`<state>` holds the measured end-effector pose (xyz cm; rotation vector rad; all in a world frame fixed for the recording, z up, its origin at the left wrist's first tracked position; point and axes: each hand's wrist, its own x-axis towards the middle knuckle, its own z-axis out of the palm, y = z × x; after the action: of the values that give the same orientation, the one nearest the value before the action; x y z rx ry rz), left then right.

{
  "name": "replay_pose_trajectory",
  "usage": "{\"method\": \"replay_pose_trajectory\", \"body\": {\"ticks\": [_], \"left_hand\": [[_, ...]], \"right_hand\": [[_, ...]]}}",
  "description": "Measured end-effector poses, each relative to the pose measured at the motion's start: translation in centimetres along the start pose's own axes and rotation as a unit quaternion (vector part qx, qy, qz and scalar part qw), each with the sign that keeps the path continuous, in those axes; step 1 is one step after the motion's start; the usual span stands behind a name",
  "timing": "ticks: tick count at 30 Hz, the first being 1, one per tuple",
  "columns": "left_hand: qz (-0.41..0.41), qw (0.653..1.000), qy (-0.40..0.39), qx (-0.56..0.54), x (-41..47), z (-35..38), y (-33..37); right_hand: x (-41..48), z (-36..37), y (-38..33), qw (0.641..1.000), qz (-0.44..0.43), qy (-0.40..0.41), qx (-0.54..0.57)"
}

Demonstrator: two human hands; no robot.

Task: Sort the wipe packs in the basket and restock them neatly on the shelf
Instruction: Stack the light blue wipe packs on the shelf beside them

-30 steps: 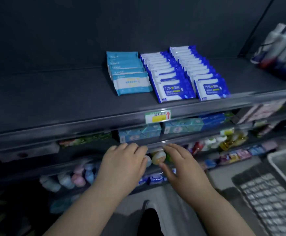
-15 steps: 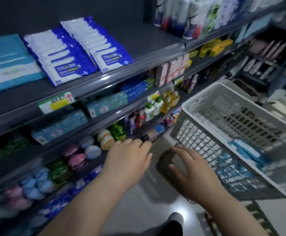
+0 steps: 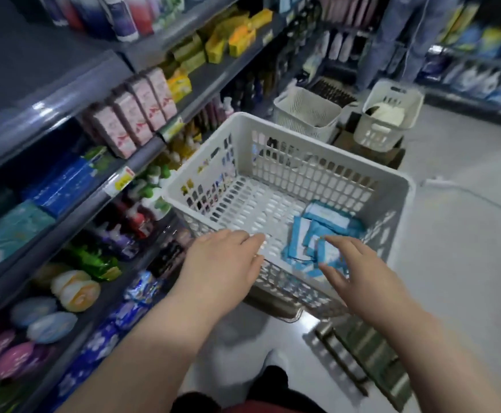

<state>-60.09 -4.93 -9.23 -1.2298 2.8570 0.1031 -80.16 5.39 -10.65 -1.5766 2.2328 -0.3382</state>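
A white slatted basket (image 3: 288, 135) stands in the aisle right of the shelving. Several light-blue wipe packs (image 3: 318, 231) lie in a loose heap in its near right corner. My left hand (image 3: 222, 263) hovers over the basket's near rim, fingers apart, holding nothing. My right hand (image 3: 353, 269) reaches over the near rim with spread fingers just above the packs; whether it touches them I cannot tell. The shelf with stocked wipe packs is out of view.
Dark shelving (image 3: 142, 150) packed with boxes, bottles and soaps runs along the left. Two smaller white baskets (image 3: 306, 114) (image 3: 389, 111) stand farther down the aisle, with a person's legs (image 3: 407, 40) beyond. A slatted metal object (image 3: 362, 353) lies on the floor.
My view has swung right and down from the wipe shelf to the basket. Both hands have moved from the shelf front toward the basket, the right one over the packs.
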Motion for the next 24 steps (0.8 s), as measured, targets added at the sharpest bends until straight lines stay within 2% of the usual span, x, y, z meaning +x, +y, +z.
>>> {"method": "replay_pose_trajectory", "body": {"ticks": [6, 11, 14, 18, 24], "left_hand": [[0.029, 0.996, -0.081, 0.011, 4.2, 1.4, 1.5], [0.057, 0.995, -0.078, 0.030, 7.7, 3.3, 0.1], [0.101, 0.991, -0.086, 0.017, 10.5, 4.5, -1.3], [0.174, 0.982, -0.076, 0.014, 14.6, 6.2, -4.3], [0.241, 0.963, -0.122, -0.016, 19.8, 9.3, -7.2]], "right_hand": [[2.2, 0.2, 3.1, 0.999, 0.031, -0.040, 0.009], [4.3, 1.4, 2.9, 0.996, 0.059, -0.070, 0.016], [6.0, 2.0, 2.5, 0.994, 0.087, -0.071, 0.008], [8.4, 3.5, 1.8, 0.983, 0.167, -0.075, 0.005], [12.0, 7.5, 2.3, 0.954, 0.278, -0.103, 0.045]]}}
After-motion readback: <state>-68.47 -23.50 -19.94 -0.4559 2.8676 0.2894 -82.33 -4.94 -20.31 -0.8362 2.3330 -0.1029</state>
